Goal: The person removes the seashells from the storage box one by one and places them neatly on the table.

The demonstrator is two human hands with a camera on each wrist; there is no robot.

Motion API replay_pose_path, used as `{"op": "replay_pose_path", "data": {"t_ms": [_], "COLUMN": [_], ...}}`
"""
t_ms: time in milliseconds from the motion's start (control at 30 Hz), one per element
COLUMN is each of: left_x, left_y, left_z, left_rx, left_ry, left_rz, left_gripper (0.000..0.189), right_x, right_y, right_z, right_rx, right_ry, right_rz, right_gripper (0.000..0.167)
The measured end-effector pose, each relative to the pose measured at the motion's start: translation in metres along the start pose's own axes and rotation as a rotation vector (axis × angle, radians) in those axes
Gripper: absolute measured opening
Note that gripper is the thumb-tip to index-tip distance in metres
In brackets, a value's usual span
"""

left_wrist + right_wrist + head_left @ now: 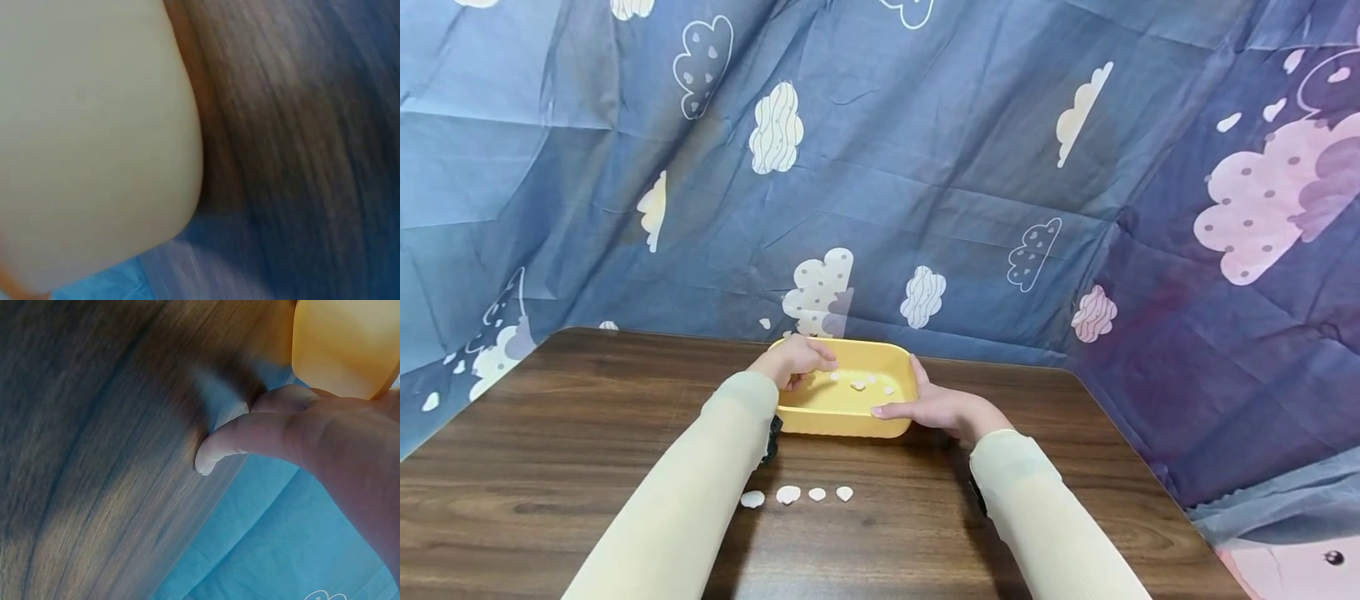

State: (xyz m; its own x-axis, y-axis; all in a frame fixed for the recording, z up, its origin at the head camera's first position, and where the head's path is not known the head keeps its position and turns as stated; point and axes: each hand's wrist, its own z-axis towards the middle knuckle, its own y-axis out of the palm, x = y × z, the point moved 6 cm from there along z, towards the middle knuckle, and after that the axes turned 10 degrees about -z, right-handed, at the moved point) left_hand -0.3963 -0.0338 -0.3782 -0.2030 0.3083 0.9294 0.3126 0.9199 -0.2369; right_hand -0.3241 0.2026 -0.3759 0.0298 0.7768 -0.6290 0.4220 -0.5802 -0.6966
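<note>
Left hand (793, 360) over tray (838, 412) (shells (797, 495) nearby).

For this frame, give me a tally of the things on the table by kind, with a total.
Yellow tub: 1
White shells on the table in front of the tub: 4
White shells inside the tub: at least 3; the left hand over the rim may hide more
Hands at the tub: 2, counting the right hand at its side
Total: at least 8 things, hands aside
</note>
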Motion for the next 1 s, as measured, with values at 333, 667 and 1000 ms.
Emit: {"op": "replay_pose_path", "data": {"t_ms": [333, 667, 1000], "left_x": [0.002, 0.0, -0.002], "left_y": [0.005, 0.011, 0.01], "left_z": [0.002, 0.012, 0.018], "left_rx": [0.006, 0.014, 0.079], "left_ry": [0.084, 0.075, 0.078], "left_rz": [0.17, 0.347, 0.378], "left_gripper": [0.042, 0.037, 0.023], "right_x": [0.003, -0.001, 0.001], "right_y": [-0.002, -0.001, 0.0], "right_z": [-0.001, 0.0, 0.0], "right_rx": [-0.002, 0.0, -0.003], "right_ry": [0.012, 0.002, 0.006], "right_rz": [-0.009, 0.0, -0.002], "right_gripper": [0.139, 0.139, 0.139]}}
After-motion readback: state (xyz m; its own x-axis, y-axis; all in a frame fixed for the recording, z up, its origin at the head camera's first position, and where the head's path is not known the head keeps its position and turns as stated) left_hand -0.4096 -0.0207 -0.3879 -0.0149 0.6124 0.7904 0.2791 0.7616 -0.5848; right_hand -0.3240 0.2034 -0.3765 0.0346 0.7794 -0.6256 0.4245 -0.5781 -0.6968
